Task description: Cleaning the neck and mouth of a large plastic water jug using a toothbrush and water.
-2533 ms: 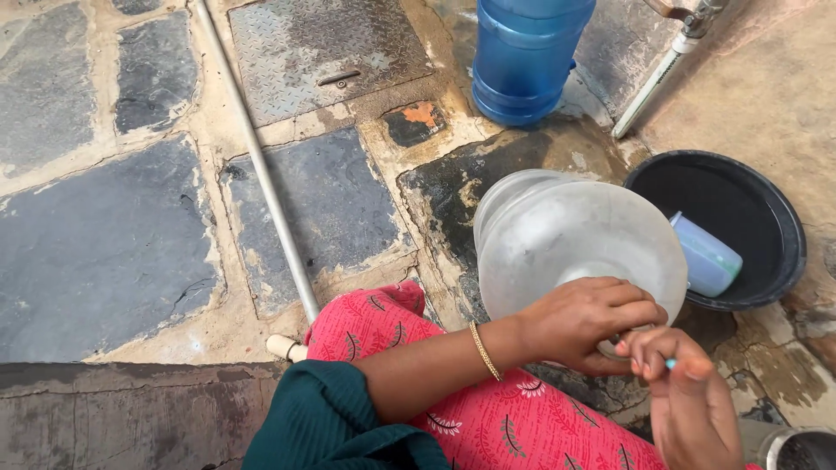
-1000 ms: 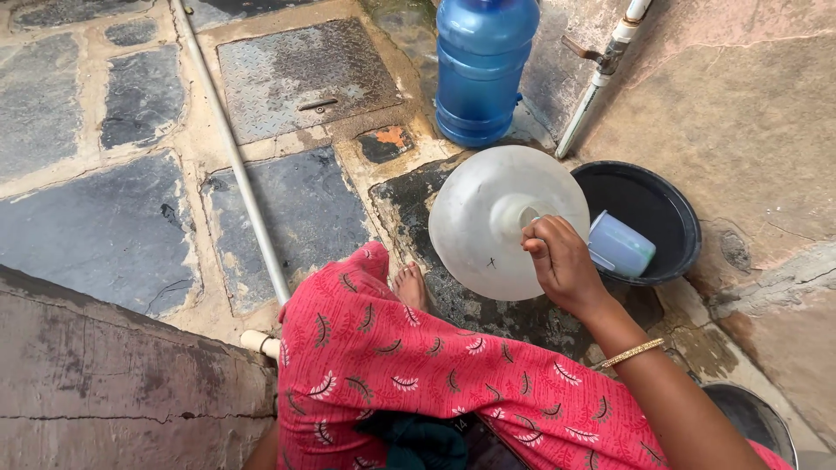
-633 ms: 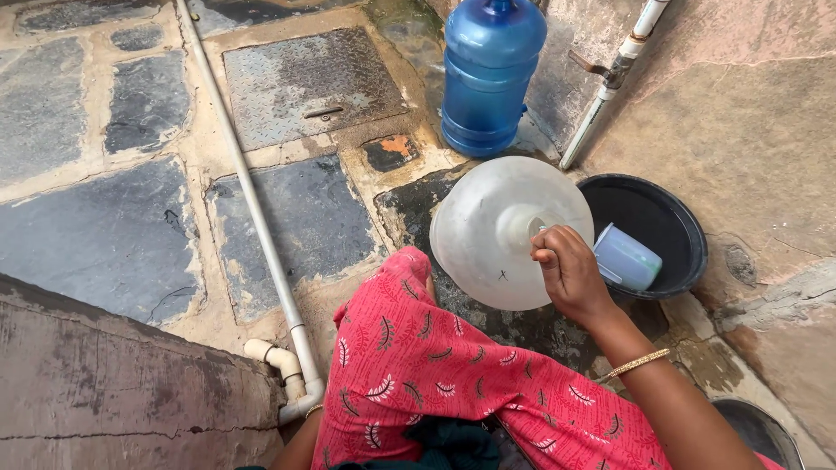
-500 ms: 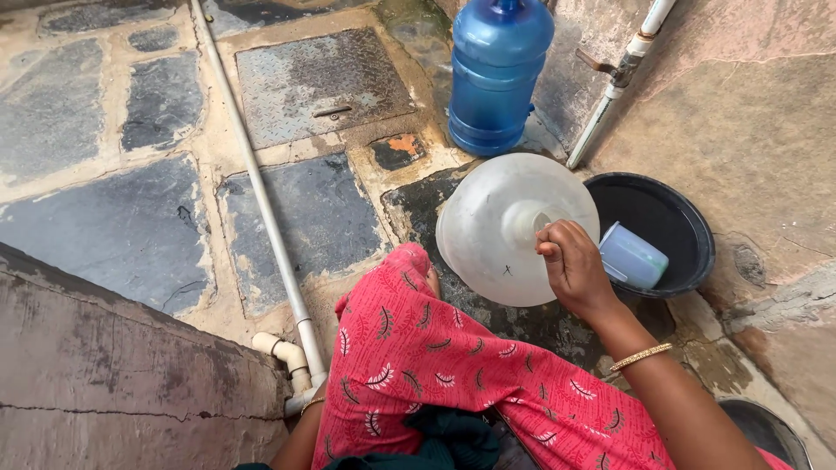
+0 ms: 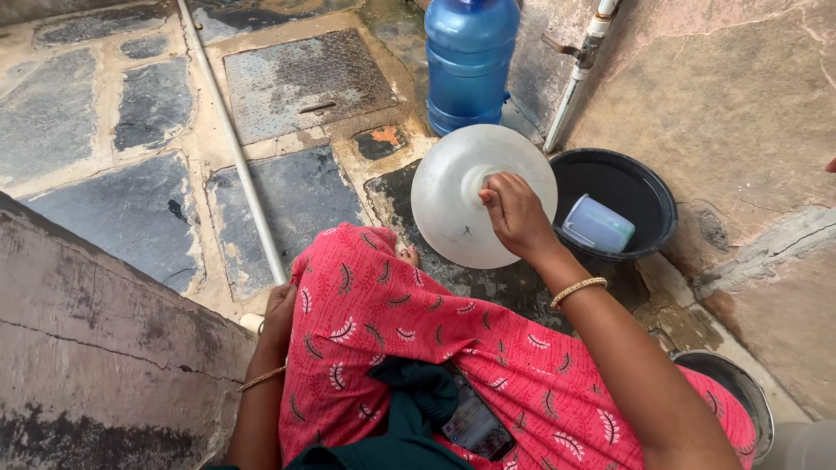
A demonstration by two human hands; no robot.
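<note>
Gripping the neck of a pale, translucent round plastic jar [image 5: 461,196], my right hand [image 5: 515,216] has its fingers curled shut around the jar's mouth, the vessel tipped on its side with its rounded base facing up and left. It sits over a dark wet stone slab [image 5: 409,196], near the middle of the scene, just left of a black round plastic basin [image 5: 649,196]. Inside that basin lies a small light-blue plastic mug [image 5: 597,224] on its side. Beyond the jar, at the far edge, stands a large blue plastic water bottle [image 5: 470,61], and a white pipe with a tap [image 5: 575,74] runs up the wall to its right. My left hand [image 5: 280,313] rests low on the near left, against the red patterned cloth [image 5: 392,322] over my knee; I cannot tell whether its fingers are curled or spread. A long white plastic pipe [image 5: 235,148] crosses the stone floor on the left.
</note>
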